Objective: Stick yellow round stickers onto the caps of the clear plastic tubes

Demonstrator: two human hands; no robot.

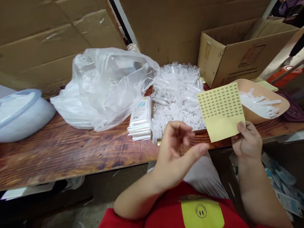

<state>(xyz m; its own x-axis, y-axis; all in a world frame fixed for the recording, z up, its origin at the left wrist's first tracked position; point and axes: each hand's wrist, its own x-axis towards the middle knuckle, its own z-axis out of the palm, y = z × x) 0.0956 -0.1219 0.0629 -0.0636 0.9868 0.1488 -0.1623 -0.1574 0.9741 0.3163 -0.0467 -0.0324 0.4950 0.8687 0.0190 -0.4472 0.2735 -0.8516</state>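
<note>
In my right hand is a yellow sheet, pinched at its lower right corner between thumb and fingers. Rows of small dark oval stickers cover the sheet's upper part, while its lower part is bare. My left hand is raised in front of the table edge, thumb apart from the curled fingers, with nothing visible in it. Behind it lies a heap of small clear and white plastic pieces. Left of the heap stands a stack of printed packets.
A large clear plastic bag and a pale blue basin stand on the wooden table at left. At right are an orange tray with white strips and an open cardboard box. Packets lie below the table.
</note>
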